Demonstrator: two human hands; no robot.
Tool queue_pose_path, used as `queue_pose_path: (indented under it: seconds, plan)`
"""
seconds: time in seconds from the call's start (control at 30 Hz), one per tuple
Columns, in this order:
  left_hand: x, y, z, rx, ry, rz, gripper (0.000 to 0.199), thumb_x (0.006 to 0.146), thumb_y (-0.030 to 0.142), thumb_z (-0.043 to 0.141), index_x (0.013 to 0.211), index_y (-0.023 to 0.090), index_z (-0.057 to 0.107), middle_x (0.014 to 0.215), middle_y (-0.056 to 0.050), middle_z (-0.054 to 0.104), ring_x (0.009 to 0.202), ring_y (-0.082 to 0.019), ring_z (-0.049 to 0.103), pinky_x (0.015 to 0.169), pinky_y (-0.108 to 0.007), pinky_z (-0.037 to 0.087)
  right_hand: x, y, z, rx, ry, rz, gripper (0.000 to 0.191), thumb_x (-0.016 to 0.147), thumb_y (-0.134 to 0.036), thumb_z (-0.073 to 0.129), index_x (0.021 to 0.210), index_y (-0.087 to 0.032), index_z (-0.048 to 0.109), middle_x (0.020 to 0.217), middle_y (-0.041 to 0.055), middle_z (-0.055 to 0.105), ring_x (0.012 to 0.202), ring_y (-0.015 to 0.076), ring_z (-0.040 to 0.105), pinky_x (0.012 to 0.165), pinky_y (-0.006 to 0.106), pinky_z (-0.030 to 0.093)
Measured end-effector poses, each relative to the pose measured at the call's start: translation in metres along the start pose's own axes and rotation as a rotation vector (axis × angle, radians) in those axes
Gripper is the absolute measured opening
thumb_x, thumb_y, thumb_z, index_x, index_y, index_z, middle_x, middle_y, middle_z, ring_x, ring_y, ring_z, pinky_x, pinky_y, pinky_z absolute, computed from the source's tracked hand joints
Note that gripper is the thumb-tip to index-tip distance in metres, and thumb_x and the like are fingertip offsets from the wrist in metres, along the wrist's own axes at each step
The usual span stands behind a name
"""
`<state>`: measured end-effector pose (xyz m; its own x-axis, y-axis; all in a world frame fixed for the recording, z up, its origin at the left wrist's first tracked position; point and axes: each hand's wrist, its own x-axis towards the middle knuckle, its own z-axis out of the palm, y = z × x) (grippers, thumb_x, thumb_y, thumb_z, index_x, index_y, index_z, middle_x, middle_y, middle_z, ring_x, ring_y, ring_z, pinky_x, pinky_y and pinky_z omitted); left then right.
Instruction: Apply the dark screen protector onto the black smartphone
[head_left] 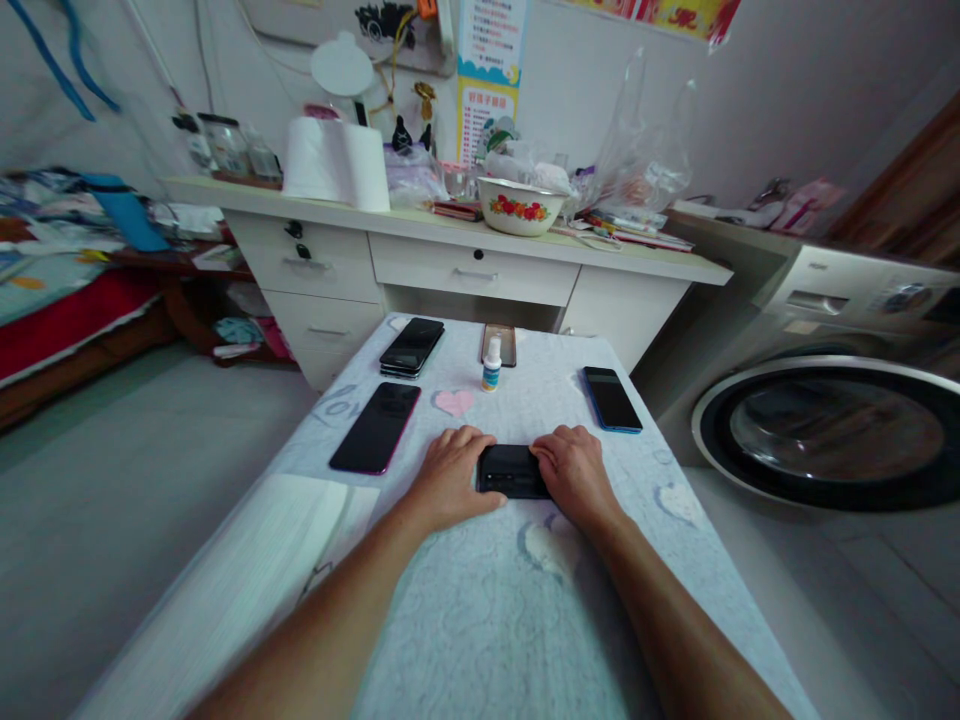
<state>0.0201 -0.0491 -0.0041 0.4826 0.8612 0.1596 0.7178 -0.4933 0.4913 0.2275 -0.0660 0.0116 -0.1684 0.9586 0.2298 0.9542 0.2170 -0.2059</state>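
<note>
Beneath both our hands, the bench (465,600) is stretching out. Well to the right of our right hand, a washer (817,400) is standing. A white sheet (277,530) is lying left of our left hand, nearer to us.

Our left hand (454,480) is gripping the left end of a black phone (517,472), its thumb resting by the near edge; our right hand (577,478) is gripping the right end, its fingers covering it. The black phone is lying level between both hands.

A phone stack (411,345) is sitting beyond our left hand, to its left; a pink-edged phone (375,428) is lying closer to that hand. A blue-edged phone (613,400) is lying beyond our right hand. Ahead, between the hands, a case (500,343) is lying behind a bottle (491,367).
</note>
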Motion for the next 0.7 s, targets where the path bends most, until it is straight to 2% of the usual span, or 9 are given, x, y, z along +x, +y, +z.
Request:
queue_pose_path:
  seconds: [0.2, 0.37, 0.7]
  plan:
    - [-0.0002, -0.0001, -0.0005, -0.014, 0.004, 0.007, 0.061, 0.062, 0.041, 0.072, 0.117, 0.026, 0.052, 0.118, -0.004, 0.053, 0.109, -0.028, 0.047, 0.096, -0.041, 0.038, 0.0020, 0.0010, -0.0002, -0.024, 0.030, 0.081, 0.020, 0.090, -0.023, 0.050, 0.092, -0.024, 0.070, 0.089, 0.0053, 0.063, 0.087, 0.0200, 0.047, 0.080, 0.032, 0.028]
    - [-0.0001, -0.0001, 0.0001, -0.012, 0.007, 0.017, 0.061, 0.063, 0.041, 0.072, 0.118, 0.025, 0.052, 0.118, -0.005, 0.054, 0.108, -0.028, 0.047, 0.096, -0.041, 0.038, 0.0032, -0.0011, -0.0009, -0.018, -0.005, 0.030, 0.021, 0.091, -0.024, 0.050, 0.094, -0.024, 0.070, 0.090, 0.0057, 0.062, 0.087, 0.0198, 0.046, 0.080, 0.032, 0.028]
    - [0.0008, 0.0030, -0.0029, -0.010, -0.013, -0.004, 0.059, 0.063, 0.040, 0.072, 0.117, 0.026, 0.052, 0.118, -0.004, 0.053, 0.108, -0.027, 0.047, 0.097, -0.040, 0.037, 0.0041, -0.0053, 0.0011, 0.044, 0.004, -0.045, 0.022, 0.093, -0.026, 0.048, 0.095, -0.025, 0.070, 0.090, 0.0049, 0.060, 0.088, 0.0187, 0.045, 0.081, 0.032, 0.028]
